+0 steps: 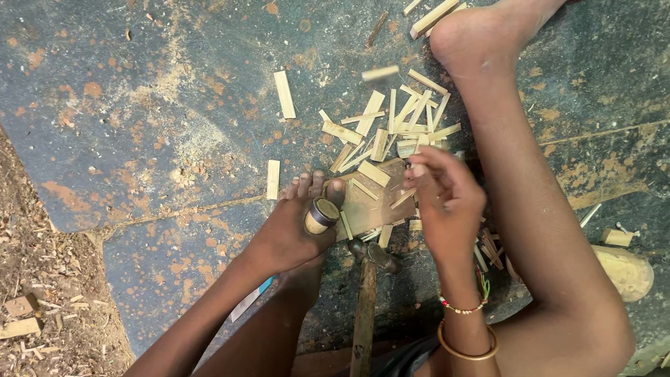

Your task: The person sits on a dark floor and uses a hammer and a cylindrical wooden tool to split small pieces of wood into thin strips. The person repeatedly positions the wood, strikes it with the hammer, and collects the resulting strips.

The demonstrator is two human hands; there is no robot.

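Left hand [289, 234]: grasps short bamboo cylinder [321, 216], centre frame.
Right hand [447, 199]: blurred over wooden block [373, 202]; grip unclear.
Risk: cylinder may roll; hammer [366, 293] lies just below, toes adjacent.

A hammer [366, 293] lies on the dusty blue floor [160, 105]. Two lone wooden slats [284, 94] [273, 179] lie apart; wood chips [28, 307] litter the dirt edge.
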